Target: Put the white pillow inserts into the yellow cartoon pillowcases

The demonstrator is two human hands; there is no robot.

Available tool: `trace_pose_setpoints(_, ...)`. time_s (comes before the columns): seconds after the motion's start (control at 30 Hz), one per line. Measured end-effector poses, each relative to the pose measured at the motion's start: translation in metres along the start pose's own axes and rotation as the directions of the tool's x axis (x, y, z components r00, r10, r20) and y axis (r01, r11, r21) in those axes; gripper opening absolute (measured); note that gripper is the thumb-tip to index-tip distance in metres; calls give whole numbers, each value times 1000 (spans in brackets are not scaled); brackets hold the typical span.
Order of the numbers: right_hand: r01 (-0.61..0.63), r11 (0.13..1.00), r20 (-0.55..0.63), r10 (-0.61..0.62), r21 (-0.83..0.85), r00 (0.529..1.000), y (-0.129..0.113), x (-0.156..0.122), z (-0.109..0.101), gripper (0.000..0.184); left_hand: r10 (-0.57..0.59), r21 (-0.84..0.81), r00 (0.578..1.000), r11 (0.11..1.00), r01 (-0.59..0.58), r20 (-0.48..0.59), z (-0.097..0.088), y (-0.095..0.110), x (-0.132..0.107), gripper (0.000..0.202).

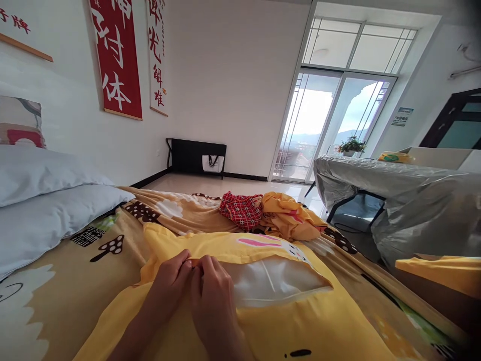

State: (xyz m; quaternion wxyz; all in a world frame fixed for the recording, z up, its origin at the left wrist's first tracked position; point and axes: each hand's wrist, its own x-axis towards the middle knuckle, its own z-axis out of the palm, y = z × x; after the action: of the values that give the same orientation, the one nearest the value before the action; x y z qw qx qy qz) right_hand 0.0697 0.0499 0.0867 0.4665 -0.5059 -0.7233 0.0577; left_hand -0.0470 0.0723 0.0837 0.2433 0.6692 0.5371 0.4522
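Currently both closed in pinches: left hand (171, 281) and right hand (212, 291) meet fingertip to fingertip on the left end of the opening in the yellow pillowcase (300, 326). It lies flat on the bedspread (75, 281), near centre. White pillow (270, 283) shows through the opening, right of my hands. Judgement: pinch only the two hem edges, aligned, fabric taut, none of the pillow caught.

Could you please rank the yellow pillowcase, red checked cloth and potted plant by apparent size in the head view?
yellow pillowcase
red checked cloth
potted plant, which is farthest away, so its true size is unsure
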Motion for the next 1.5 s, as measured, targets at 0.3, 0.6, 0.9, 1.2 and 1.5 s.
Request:
trace_pose_setpoints(0.3, 27, 998, 9, -27, -64, 1000, 3, 2, -7, 15, -20, 1, 990, 1000, 20, -143, 5, -4, 1, 32)
trace_pose_setpoints(0.6, 26, 977, -40, -35, -213, 999, 6, 0, -16, 18, -22, -8, 980, 1000, 20, -199, 0, 0, 0, 32)
trace_pose_setpoints(0.9, -98, 932, 29, 115, -350, 993, 6, 2, -25, 17, -25, 32, 981, 999, 31, -193, 0, -7, 5, 34)
trace_pose_setpoints(1.2, 4, 922, 110, 42, -386, 993, 38, -5, -65, 21, 30, 19, 988, 999, -27, -153, 0, -7, 1, 34)
trace_pose_setpoints(1.5, -29, 998, -5, 29, 57, 1000, 70, -19, -68, 25, 75, 201, 984, 979, -42, -160, 0, -13, 2, 37)
